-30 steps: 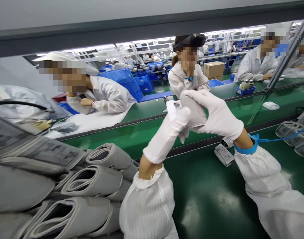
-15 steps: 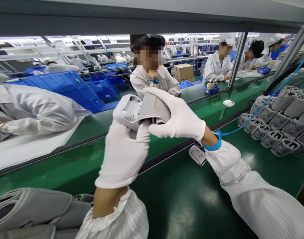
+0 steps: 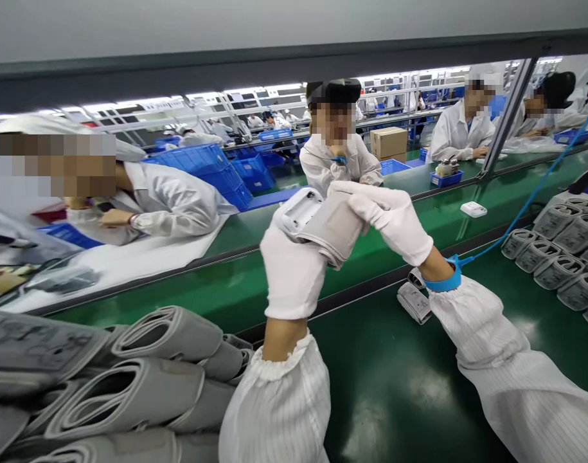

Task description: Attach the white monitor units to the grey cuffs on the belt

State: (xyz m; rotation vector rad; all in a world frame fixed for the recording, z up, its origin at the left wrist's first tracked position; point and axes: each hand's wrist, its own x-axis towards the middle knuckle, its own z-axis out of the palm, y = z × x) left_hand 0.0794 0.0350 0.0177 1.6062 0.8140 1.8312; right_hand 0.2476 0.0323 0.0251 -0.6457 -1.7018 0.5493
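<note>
My left hand (image 3: pixel 294 273), in a white glove, holds a white wrist blood pressure monitor (image 3: pixel 301 209) from below, over the green belt. Its battery recess faces up. A grey cuff (image 3: pixel 336 228) is wrapped into a roll against the monitor's right side. My gloved right hand (image 3: pixel 392 218) has its fingers closed on the cuff's upper right edge; the thumb is partly hidden. A blue wrist strap (image 3: pixel 443 278) with a cord circles my right wrist. Below that wrist, a small rolled cuff (image 3: pixel 414 302) lies on the green table.
Rolled grey cuffs (image 3: pixel 163 331) are heaped at the near left. More rolled cuffs (image 3: pixel 558 260) stand in rows at right. A white unit (image 3: pixel 473 209) lies on the green belt (image 3: pixel 178 296). Co-workers sit across; one person (image 3: pixel 178 199) leans at left. A grey beam (image 3: pixel 294 67) crosses overhead.
The view has swung left, so more of the left cuff heap shows. My right hand has shifted from around the cuff to its outer edge. The cuff now sits tilted downward.
</note>
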